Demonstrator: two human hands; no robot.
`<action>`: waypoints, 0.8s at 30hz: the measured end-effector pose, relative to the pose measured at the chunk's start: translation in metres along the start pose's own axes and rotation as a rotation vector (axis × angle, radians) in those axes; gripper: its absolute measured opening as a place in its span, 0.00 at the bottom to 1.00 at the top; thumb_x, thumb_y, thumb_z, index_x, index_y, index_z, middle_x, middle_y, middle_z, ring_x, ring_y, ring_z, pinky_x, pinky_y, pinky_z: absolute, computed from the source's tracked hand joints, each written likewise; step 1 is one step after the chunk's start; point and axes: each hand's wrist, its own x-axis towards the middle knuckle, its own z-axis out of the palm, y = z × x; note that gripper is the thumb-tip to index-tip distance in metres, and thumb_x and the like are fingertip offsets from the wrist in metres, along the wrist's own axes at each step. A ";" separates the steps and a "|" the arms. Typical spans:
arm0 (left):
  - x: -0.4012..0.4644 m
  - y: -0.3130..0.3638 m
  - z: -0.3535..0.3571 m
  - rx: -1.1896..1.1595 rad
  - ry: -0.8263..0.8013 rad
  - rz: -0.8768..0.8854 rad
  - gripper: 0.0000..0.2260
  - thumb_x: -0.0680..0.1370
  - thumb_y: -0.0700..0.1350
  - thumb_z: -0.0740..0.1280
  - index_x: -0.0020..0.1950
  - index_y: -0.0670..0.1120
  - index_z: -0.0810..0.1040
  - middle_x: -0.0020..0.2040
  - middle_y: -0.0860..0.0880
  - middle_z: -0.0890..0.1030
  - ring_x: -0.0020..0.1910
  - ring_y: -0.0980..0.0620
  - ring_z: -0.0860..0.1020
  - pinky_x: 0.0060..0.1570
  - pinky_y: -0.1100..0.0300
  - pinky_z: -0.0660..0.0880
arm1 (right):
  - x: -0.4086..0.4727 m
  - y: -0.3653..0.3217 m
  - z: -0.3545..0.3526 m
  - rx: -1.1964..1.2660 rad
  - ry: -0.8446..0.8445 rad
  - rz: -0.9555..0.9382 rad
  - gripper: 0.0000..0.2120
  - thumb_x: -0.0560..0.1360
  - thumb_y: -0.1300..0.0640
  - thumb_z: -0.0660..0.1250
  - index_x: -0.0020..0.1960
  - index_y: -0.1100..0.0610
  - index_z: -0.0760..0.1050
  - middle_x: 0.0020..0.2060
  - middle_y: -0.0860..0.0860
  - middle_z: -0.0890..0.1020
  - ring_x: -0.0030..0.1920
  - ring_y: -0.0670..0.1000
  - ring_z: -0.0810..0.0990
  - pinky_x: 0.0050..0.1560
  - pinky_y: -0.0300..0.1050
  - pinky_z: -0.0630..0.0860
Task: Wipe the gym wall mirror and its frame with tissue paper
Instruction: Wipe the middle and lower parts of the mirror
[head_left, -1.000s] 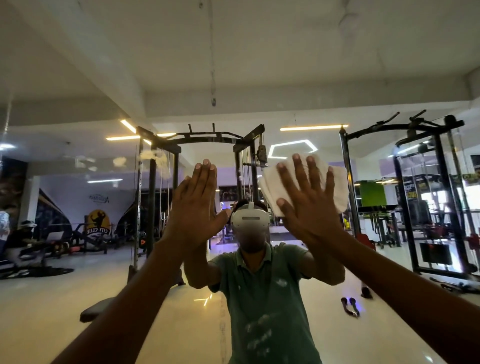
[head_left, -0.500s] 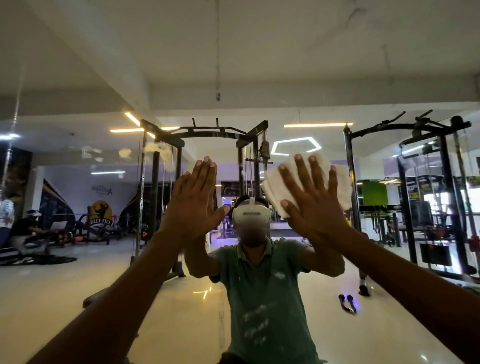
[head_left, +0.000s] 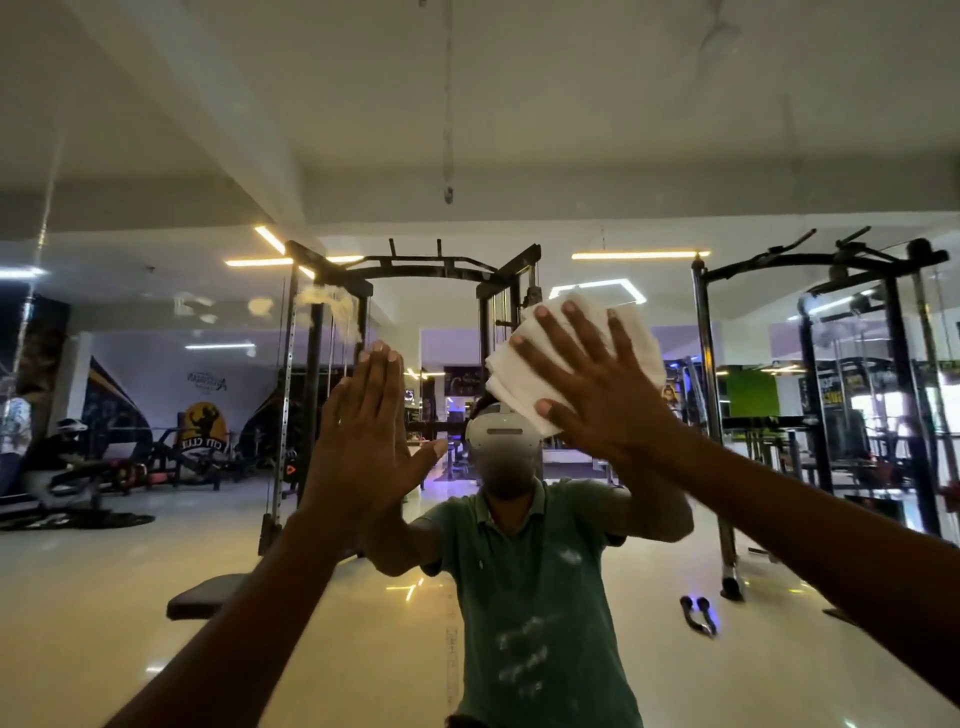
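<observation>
Against the gym wall mirror (head_left: 156, 130), your right hand (head_left: 597, 395) presses a folded wad of white tissue paper (head_left: 524, 364) flat to the glass, fingers spread and straight. Your left hand (head_left: 369, 441) lies flat on the glass beside it, fingers together, holding nothing. White smears (head_left: 524, 654) mark the glass lower down.

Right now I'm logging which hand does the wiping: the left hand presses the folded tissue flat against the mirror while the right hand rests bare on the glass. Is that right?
Not quite: the hands are swapped. In the head view the right hand presses the folded tissue flat against the mirror, and the left hand rests bare on the glass.
</observation>
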 end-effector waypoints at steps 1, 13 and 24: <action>0.000 0.000 0.001 -0.006 0.001 0.003 0.49 0.76 0.76 0.47 0.84 0.46 0.36 0.84 0.46 0.34 0.83 0.47 0.34 0.80 0.49 0.37 | 0.007 0.001 -0.003 0.002 0.002 0.040 0.35 0.83 0.34 0.45 0.86 0.47 0.44 0.85 0.56 0.43 0.84 0.62 0.39 0.79 0.72 0.38; 0.000 -0.005 -0.003 0.018 0.021 0.027 0.49 0.76 0.77 0.45 0.84 0.45 0.39 0.84 0.46 0.36 0.83 0.48 0.36 0.76 0.57 0.28 | 0.104 -0.019 -0.016 -0.026 0.014 -0.072 0.34 0.84 0.35 0.42 0.86 0.46 0.42 0.85 0.55 0.43 0.84 0.61 0.38 0.80 0.69 0.35; 0.002 -0.005 0.004 0.017 0.051 0.042 0.48 0.77 0.75 0.48 0.84 0.44 0.39 0.84 0.45 0.37 0.83 0.47 0.36 0.79 0.52 0.34 | 0.134 -0.027 -0.021 -0.069 0.068 0.086 0.35 0.83 0.35 0.43 0.86 0.46 0.44 0.85 0.57 0.45 0.84 0.64 0.41 0.78 0.73 0.37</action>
